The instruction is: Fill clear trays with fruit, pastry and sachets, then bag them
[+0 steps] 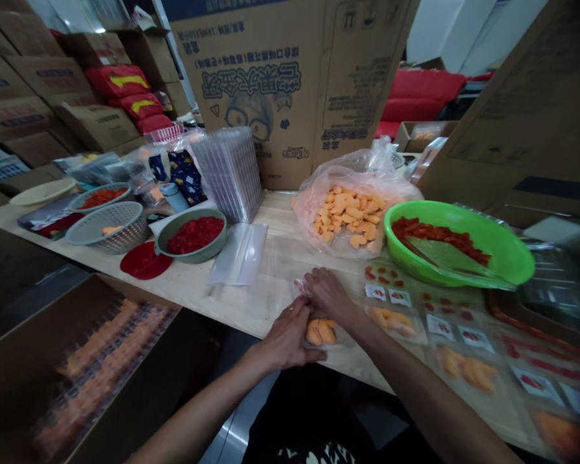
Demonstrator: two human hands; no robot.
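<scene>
Both my hands meet at the near edge of a wooden table (232, 303). My left hand (286, 336) grips the left side of a small clear plastic packet (320, 332) with orange snack pieces inside. My right hand (326, 293) pinches the packet's top edge, fingers closed. Filled clear packets (396, 320) with orange pieces and small red-and-white sachets lie in a row to the right.
An open plastic bag of orange pieces (350, 216), a green basin of red pieces (459, 248), a grey-green bowl of red pieces (193, 235), a mesh basket (109, 225), empty bags (239, 254), stacked trays (229, 171). Cardboard cartons (290, 77) behind; a carton of packed packets (96, 361) lower left.
</scene>
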